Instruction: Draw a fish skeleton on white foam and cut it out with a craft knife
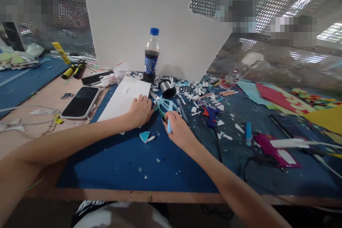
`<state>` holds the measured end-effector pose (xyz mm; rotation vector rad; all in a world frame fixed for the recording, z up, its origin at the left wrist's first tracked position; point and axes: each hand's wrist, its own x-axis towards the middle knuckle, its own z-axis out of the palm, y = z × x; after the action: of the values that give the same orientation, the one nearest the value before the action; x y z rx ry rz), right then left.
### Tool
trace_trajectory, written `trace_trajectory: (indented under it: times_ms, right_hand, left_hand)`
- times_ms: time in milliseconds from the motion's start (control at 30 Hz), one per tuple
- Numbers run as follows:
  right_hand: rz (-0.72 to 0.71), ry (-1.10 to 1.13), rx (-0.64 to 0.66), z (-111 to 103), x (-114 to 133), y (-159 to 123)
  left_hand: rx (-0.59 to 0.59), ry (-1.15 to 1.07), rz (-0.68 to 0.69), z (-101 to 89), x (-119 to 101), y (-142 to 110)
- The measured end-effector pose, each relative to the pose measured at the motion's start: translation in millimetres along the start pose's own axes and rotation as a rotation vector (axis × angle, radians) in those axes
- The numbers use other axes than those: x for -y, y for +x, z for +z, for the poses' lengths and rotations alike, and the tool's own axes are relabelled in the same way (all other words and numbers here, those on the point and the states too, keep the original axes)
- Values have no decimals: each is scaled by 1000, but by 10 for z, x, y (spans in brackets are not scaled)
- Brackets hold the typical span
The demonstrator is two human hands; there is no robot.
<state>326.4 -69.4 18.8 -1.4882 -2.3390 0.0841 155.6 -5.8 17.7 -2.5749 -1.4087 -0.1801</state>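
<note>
Blue mat (123, 174), lower centre: workspace is tight. White sheet (123, 96), left of centre, is partly covered by my left hand (140, 111) and forearm; could crease if I lean. Bottle (151, 60), upper centre, could tip if I overreach. Right hand (178, 128), mid-frame: fingers closed on the light-blue strip (169, 125); over-squeezing could bend it. Left's curled, can't tell if it's holding anything. Scissors (160, 102) near strip's far end could snag it.
</note>
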Motion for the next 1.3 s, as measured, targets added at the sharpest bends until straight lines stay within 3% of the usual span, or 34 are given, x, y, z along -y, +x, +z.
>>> trace_trajectory:
  times_ms: [300, 533, 733, 1000, 1100, 1167, 1300]
  right_hand:
    - [82, -35, -218, -71, -44, -40]
    - [58, -128, -126, 4, -197, 14]
    - [17, -186, -111, -110, -242, 36]
    - [-31, -321, -94, -73, -147, 8]
    - [-17, -198, -218, -56, -127, 17]
    - [-41, 30, -253, -66, -76, 18]
    - [-148, 522, -87, -65, 69, -4]
  left_hand:
    - [37, -6, -15, 16, -71, 103]
    - [77, -46, 33, 22, -93, 127]
    - [35, -125, 26, 13, -53, 105]
    - [-60, -440, 50, -209, 154, -118]
    - [-62, -649, 71, -298, 141, -318]
    - [-27, -782, 110, -328, 100, -447]
    - [63, -992, 162, -311, 9, -600]
